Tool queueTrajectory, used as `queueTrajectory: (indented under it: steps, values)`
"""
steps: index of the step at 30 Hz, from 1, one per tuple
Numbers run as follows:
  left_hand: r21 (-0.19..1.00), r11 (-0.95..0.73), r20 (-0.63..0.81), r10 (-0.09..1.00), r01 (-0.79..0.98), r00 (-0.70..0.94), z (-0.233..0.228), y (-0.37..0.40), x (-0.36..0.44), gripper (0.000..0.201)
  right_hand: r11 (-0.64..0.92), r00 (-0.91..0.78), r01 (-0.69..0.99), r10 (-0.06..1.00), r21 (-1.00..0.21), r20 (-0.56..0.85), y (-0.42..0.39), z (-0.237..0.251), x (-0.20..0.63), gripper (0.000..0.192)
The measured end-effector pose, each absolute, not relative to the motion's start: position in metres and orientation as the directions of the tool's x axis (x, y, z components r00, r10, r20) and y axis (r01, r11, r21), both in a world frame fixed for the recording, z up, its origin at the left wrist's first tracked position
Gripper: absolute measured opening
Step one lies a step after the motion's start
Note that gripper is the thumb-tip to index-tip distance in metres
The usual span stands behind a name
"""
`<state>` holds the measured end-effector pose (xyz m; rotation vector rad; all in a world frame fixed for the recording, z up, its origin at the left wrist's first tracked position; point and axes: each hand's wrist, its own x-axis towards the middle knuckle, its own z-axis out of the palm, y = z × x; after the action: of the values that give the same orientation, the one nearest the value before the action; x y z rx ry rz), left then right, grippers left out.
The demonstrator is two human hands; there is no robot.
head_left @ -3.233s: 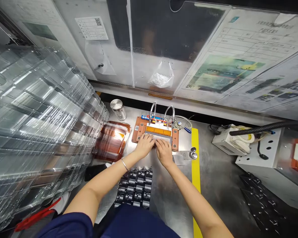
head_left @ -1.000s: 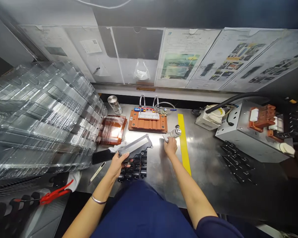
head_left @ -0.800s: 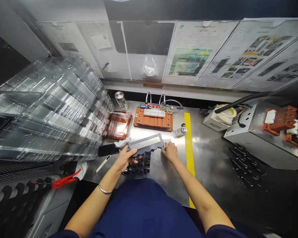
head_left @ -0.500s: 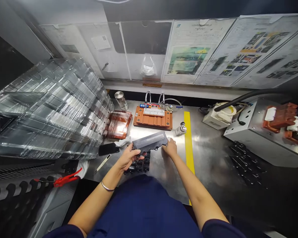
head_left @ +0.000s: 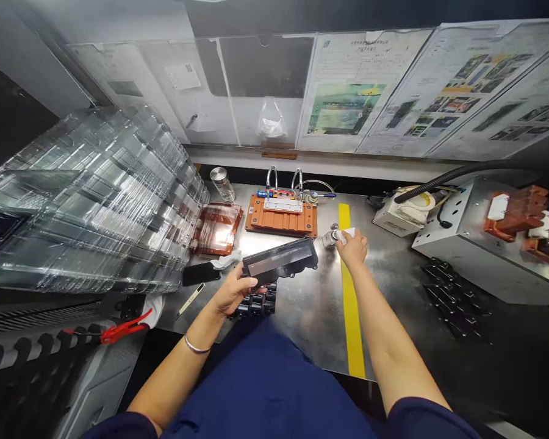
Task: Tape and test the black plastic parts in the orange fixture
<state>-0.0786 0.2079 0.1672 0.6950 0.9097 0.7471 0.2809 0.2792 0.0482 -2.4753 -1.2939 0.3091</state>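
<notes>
My left hand grips the left end of a long black plastic housing, which is tilted so that its flat, glossy panel faces up. Beneath it, several small black parts lie on the metal bench, partly hidden. My right hand is closed on a white wipe over the yellow tape strip. The wipe is at a small clear bottle with a metal top; whether they touch is hard to tell.
An orange-brown fixture with clamps stands at the back centre. Stacked clear trays fill the left, near a phone and a white pen-like tool. A grey machine and black parts are on the right.
My right hand has moved right, from the housing's far end to the small bottle, and the white wipe now shows in it. The housing has turned, its panel now looking darker.
</notes>
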Motion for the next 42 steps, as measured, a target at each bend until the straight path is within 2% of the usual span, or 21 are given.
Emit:
queueTrajectory:
  steps: [2,3,5,7,9,10,13,15,16,19,20,21,24,25,29,30,33,34,38,42]
  values:
    - [0.784,0.554,-0.421,0.807,-0.282,0.414,0.169,0.207,-0.079,0.056,-0.567,0.597,0.705,0.799,-0.426,-0.073,0.28,0.061,0.275,0.044]
    - [0.783,0.551,-0.418,0.81,-0.288,0.412,0.169,0.207,-0.079,0.056,-0.554,0.61,0.683,0.791,-0.475,-0.045,0.277,0.069,0.271,0.043]
    - [0.784,0.543,-0.412,0.818,-0.301,0.402,0.171,0.207,-0.081,0.055,-0.425,0.613,0.671,0.779,-0.608,0.133,0.265,0.09,0.257,0.041]
    - [0.785,0.532,-0.404,0.828,-0.317,0.39,0.172,0.207,-0.082,0.055,-0.183,0.565,0.713,0.722,-0.677,0.4,0.242,0.114,0.232,0.039]
    - [0.785,0.519,-0.394,0.84,-0.338,0.374,0.173,0.207,-0.081,0.055,0.041,0.444,0.789,0.652,-0.613,0.615,0.212,0.137,0.197,0.036]
    - [0.787,0.51,-0.389,0.847,-0.347,0.363,0.174,0.207,-0.08,0.054,0.117,0.368,0.818,0.645,-0.563,0.669,0.198,0.146,0.177,0.034]
    - [0.802,0.468,-0.361,0.875,-0.37,0.323,0.176,0.207,-0.073,0.05,0.333,0.101,0.829,0.701,-0.449,0.706,0.168,0.162,0.128,0.033]
    - [0.808,0.449,-0.348,0.886,-0.38,0.308,0.177,0.207,-0.069,0.049,0.416,-0.005,0.806,0.716,-0.422,0.698,0.164,0.164,0.114,0.033]
    - [0.811,0.446,-0.345,0.888,-0.378,0.305,0.178,0.206,-0.068,0.05,0.404,0.017,0.81,0.708,-0.424,0.706,0.166,0.163,0.113,0.032]
    - [0.822,0.448,-0.345,0.883,-0.351,0.318,0.18,0.204,-0.067,0.054,0.203,0.263,0.856,0.621,-0.476,0.738,0.177,0.162,0.123,0.032]
    - [0.828,0.442,-0.337,0.884,-0.345,0.324,0.18,0.203,-0.067,0.055,0.173,0.296,0.857,0.605,-0.485,0.739,0.179,0.162,0.125,0.033]
    - [0.834,0.431,-0.323,0.887,-0.345,0.329,0.18,0.202,-0.068,0.055,0.196,0.271,0.857,0.616,-0.477,0.74,0.18,0.163,0.125,0.035]
    - [0.845,0.394,-0.269,0.898,-0.362,0.348,0.181,0.2,-0.068,0.055,0.412,0.026,0.813,0.681,-0.413,0.732,0.178,0.167,0.115,0.04]
    - [0.847,0.385,-0.258,0.9,-0.366,0.35,0.181,0.2,-0.069,0.055,0.433,0.004,0.804,0.681,-0.407,0.733,0.178,0.168,0.112,0.039]
    - [0.865,0.348,-0.233,0.917,-0.363,0.323,0.182,0.201,-0.069,0.055,0.238,0.238,0.851,0.62,-0.468,0.748,0.182,0.17,0.107,0.034]
    - [0.869,0.329,-0.219,0.925,-0.37,0.309,0.182,0.202,-0.069,0.055,0.255,0.218,0.85,0.627,-0.461,0.748,0.183,0.17,0.106,0.034]
    - [0.865,0.285,-0.173,0.942,-0.412,0.288,0.179,0.205,-0.07,0.055,0.445,-0.005,0.797,0.681,-0.409,0.732,0.182,0.174,0.1,0.034]
    - [0.862,0.282,-0.166,0.942,-0.421,0.29,0.178,0.206,-0.07,0.058,0.458,-0.017,0.788,0.684,-0.412,0.729,0.183,0.175,0.098,0.033]
    - [0.861,0.302,-0.181,0.934,-0.41,0.309,0.174,0.206,-0.067,0.065,0.321,0.139,0.833,0.668,-0.451,0.732,0.184,0.183,0.093,0.032]
    - [0.867,0.252,-0.154,0.956,-0.43,0.25,0.169,0.204,-0.061,0.058,0.399,0.014,0.815,0.711,-0.419,0.703,0.178,0.188,0.082,0.031]
